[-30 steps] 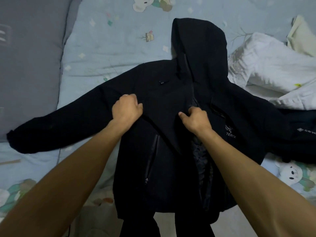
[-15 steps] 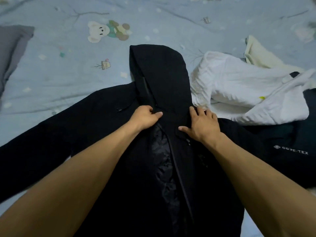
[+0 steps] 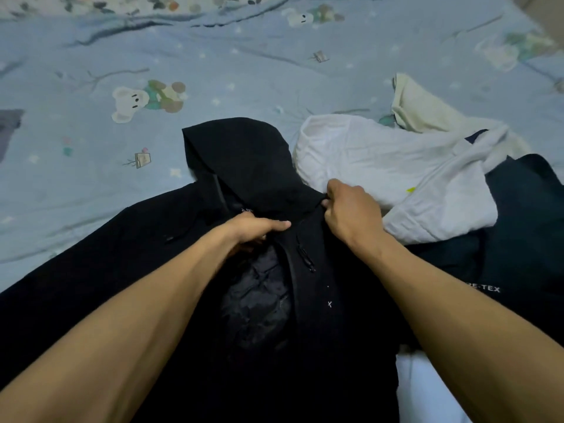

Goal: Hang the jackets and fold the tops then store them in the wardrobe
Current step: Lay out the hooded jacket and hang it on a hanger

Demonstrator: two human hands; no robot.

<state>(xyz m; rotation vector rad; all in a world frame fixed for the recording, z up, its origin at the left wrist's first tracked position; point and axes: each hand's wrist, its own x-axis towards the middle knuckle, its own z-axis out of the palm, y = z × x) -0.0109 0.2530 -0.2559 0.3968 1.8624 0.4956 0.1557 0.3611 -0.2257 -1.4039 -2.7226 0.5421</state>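
Hands: left hand [image 3: 254, 228], right hand [image 3: 351, 213] grip black jacket [image 3: 253, 154] collar; sleeve print reads "RE-TEX".

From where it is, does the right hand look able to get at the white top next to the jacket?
Probably yes. The right hand pinches the black jacket at the collar, and the white top lies right beside it on the bed, uncovered. It would have to let go first.

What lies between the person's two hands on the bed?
In the head view, the black jacket's collar, below its hood, lies between the left hand and the right hand.
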